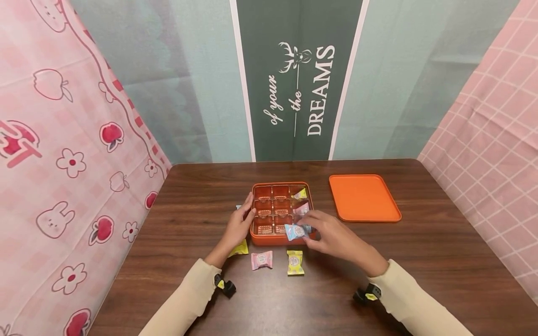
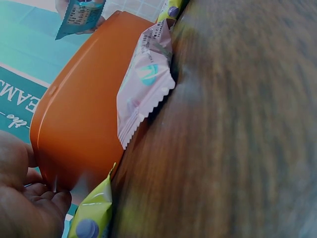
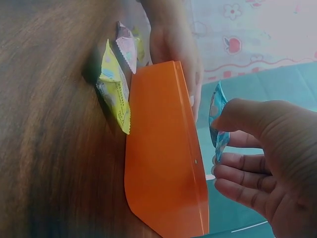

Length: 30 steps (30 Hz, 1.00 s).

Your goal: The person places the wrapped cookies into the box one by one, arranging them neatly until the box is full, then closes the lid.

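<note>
An orange box (image 1: 273,240) with a clear nine-compartment insert stands on the table. My left hand (image 1: 238,227) rests against its left side, fingers fairly straight along the wall. Over the near right compartment, my right hand (image 1: 332,234) pinches a blue wrapped candy (image 1: 295,232) between thumb and fingers. In the right column lie a yellow wrapped candy (image 1: 300,194) at the back and a pink wrapped candy (image 1: 301,209) in the middle. Something bluish behind the held candy is partly hidden. The left and middle columns show bare compartments.
In front of the box lie a pink candy (image 1: 262,260) and a yellow candy (image 1: 295,262). Another yellow candy (image 1: 239,248) is partly behind my left wrist, and a bluish wrapper edge (image 1: 238,206) shows beyond that hand. An orange lid (image 1: 364,198) lies right.
</note>
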### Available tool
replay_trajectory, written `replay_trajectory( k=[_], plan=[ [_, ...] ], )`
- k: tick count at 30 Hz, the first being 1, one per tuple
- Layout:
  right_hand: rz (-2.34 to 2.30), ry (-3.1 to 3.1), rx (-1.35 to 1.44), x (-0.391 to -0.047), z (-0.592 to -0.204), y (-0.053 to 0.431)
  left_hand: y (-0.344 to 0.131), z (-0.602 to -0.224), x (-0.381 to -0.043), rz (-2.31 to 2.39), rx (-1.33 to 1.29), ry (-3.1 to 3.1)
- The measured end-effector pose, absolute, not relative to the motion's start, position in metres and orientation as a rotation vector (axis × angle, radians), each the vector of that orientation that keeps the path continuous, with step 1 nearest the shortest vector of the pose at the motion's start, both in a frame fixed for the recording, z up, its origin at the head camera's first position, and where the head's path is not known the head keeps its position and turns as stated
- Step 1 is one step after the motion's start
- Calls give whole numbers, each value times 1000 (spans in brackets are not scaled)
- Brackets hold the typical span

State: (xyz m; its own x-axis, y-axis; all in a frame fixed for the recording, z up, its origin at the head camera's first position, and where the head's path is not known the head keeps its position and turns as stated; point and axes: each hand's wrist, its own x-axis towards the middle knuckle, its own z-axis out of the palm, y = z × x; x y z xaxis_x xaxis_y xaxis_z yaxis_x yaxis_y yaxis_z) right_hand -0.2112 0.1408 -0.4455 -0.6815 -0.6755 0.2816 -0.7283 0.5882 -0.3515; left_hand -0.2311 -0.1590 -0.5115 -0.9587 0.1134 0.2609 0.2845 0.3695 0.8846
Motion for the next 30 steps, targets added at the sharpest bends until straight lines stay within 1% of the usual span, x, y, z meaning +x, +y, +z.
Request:
replay_trajectory(
  k=[30],
  plan=[
    [695,-2695,1132,-221,-454,124,-159,-513,-231,-1598,-365,-2488]
  ],
)
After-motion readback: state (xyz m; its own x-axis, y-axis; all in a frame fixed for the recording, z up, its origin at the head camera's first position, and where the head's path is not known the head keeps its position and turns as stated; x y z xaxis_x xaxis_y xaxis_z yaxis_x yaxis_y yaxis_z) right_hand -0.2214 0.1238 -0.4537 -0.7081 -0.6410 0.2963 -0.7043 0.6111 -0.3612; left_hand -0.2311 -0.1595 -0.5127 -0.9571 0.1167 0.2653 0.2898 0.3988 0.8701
